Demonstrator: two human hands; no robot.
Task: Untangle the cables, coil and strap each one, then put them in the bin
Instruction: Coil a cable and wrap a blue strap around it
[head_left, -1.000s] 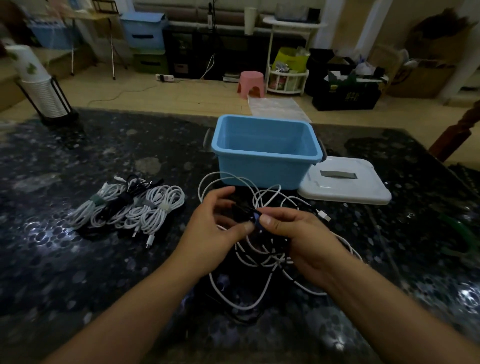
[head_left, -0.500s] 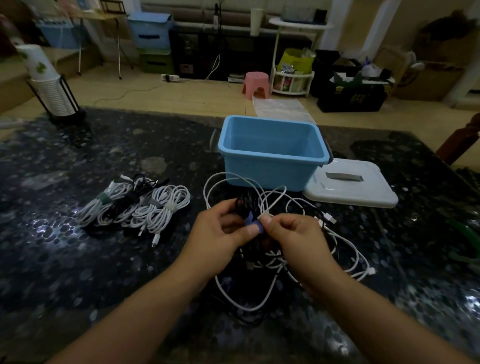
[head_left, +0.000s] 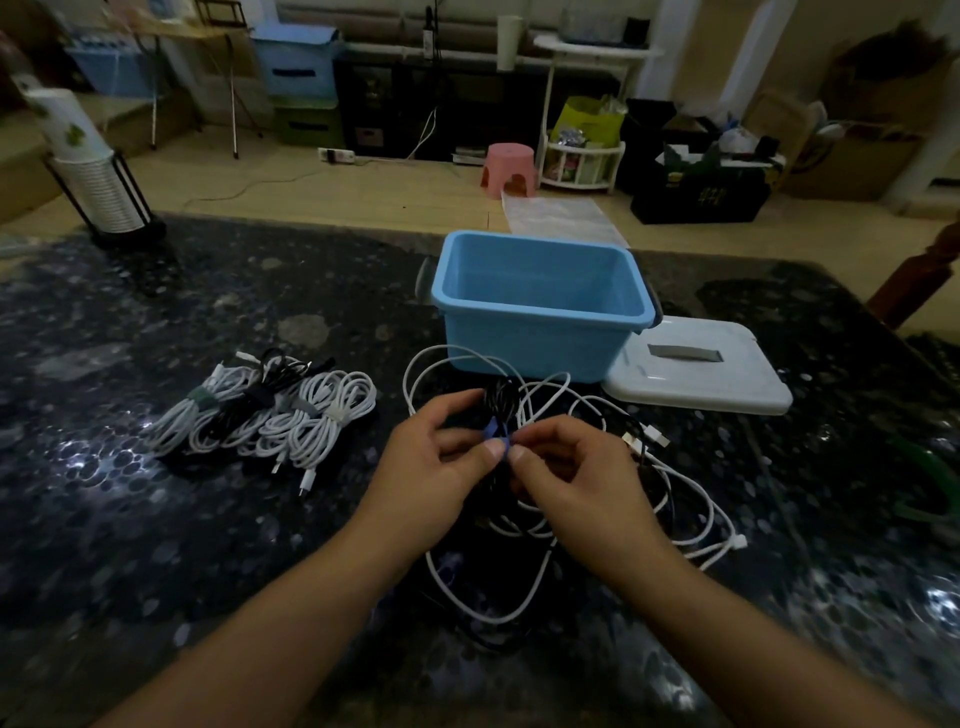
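While both hands work at its middle, the black cable coil (head_left: 500, 402) sits upright between the fingers, the left hand (head_left: 434, 475) and right hand (head_left: 566, 478) each pinching the blue strap (head_left: 493, 441) wrapped round it. The coil looks light and floppy, likely to spring open, so the strapped waist seems the best hold. Below and right of the fingers sprawl loose white cables (head_left: 519, 530) on the desk (head_left: 156, 545); left lie strapped bundles (head_left: 270, 415), and beyond stands the blue bin (head_left: 540, 343) beside its white lid (head_left: 696, 374).
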